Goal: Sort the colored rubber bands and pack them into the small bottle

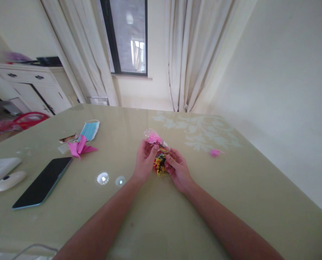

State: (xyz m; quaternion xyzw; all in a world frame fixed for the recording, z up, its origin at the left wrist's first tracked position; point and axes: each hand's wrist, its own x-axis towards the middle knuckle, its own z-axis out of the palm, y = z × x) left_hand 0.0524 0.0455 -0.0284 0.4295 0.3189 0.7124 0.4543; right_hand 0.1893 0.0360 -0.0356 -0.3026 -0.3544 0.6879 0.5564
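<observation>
Over the middle of the table, my left hand (146, 159) is closed around a small clear plastic container (149, 133), its thumb on top. Pink strands, perhaps small elastic bands (154, 138), fill the visible part of it; whether it is a bottle or a bag I cannot tell. My right hand (179, 169) has its fingers bent at the container's right end, with thumb and fingertips close together. Just below, between both hands, sits a bunch of yellow, black and red strands (160, 165), partly hidden by the fingers. It cannot be seen clearly whether the right fingertips grip these strands.
A small pink tuft (215, 153) lies to the right. On the left are a pink folded-paper figure (81, 147), a blue face mask (89, 130), a dark phone (44, 182), a white oval case (10, 181) and a white box (2, 169). A wall borders the table's right side.
</observation>
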